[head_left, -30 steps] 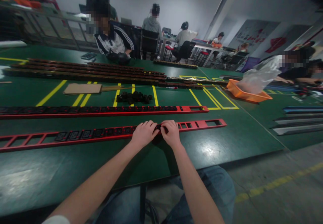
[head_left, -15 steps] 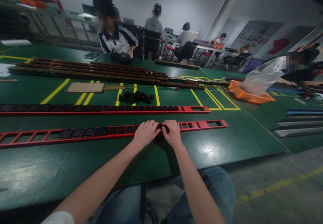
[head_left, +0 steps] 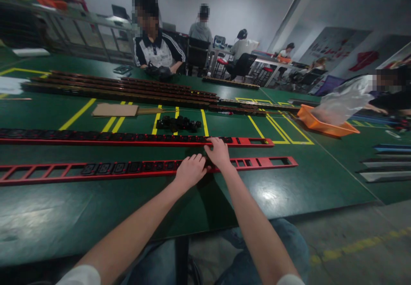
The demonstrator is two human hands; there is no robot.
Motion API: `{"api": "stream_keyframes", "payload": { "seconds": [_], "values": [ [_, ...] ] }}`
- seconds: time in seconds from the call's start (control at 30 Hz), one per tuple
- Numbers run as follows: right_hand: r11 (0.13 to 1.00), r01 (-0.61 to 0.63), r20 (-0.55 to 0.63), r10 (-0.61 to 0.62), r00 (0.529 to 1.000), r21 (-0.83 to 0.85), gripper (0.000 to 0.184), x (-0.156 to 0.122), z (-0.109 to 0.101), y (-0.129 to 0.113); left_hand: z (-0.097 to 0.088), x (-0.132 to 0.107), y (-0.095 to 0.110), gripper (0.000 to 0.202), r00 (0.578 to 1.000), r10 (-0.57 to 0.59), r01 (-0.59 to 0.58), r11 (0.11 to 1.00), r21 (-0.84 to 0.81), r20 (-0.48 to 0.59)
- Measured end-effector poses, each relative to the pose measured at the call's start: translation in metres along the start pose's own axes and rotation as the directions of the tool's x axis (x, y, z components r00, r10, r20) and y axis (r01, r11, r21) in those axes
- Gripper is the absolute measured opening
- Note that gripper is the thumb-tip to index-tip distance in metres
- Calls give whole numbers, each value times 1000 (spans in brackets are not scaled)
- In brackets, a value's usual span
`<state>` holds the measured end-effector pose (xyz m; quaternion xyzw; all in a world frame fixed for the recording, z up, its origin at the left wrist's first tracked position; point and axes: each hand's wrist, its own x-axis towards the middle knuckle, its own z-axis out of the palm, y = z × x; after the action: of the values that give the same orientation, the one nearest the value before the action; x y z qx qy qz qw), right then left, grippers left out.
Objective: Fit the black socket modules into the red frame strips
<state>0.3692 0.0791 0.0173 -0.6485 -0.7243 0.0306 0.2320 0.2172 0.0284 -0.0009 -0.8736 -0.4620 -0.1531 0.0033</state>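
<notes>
A long red slotted rail point(head_left: 257, 161) lies closest to me, with square black modules point(head_left: 119, 167) seated along part of it. My left hand point(head_left: 191, 170) rests over this rail, its fingers curled down onto a spot beside the modules; what lies under the fingertips is hidden. Farther forward, my right hand point(head_left: 218, 153) is raised between this rail and a second red rail point(head_left: 248, 142), fingers bent and apart, with nothing visible in them. Its fingertips overlap the near edge of the second rail; whether they touch it I cannot tell. Black modules fill most of that rail.
A pile of loose black parts point(head_left: 178, 124) lies beyond the rails, near a cardboard piece point(head_left: 114, 110). Long dark strips point(head_left: 128, 89) are stacked farther back. An orange bin point(head_left: 326, 122) with a plastic bag stands right. A person point(head_left: 157, 49) sits across the table.
My right hand has left the near rail and moved forward toward the second rail. My left hand stays on the near rail. The whole view has shifted slightly.
</notes>
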Motion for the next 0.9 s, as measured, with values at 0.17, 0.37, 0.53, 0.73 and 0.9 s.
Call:
{"api": "stream_keyframes", "payload": {
  "seconds": [0.17, 0.37, 0.53, 0.73, 0.9],
  "values": [
    [998, 1, 169, 10, 986, -66, 40, 71, 18, -25, -2, 0, 0, 29, 1000, -2, 2, 1000, 5, 3],
    [996, 19, 324, 12, 946, -92, 39, 112, 41, -34, -6, 2, -1, 25, 1000, 1, -1, 1000, -23, 28],
    [999, -6, 205, 17, 979, -51, 20, 114, 53, -29, -8, 3, 0, 24, 1000, -2, 3, 999, -32, 25],
    [989, -74, -68, 83, 994, 128, 22, 110, 31, -12, -7, 1, 1, 30, 1000, -7, 7, 1000, -23, 21],
    [885, 37, -331, 135, 934, 464, 36, 57, -15, 19, -5, 2, 1, 30, 1000, -9, 10, 999, -36, 19]
  ]
}}
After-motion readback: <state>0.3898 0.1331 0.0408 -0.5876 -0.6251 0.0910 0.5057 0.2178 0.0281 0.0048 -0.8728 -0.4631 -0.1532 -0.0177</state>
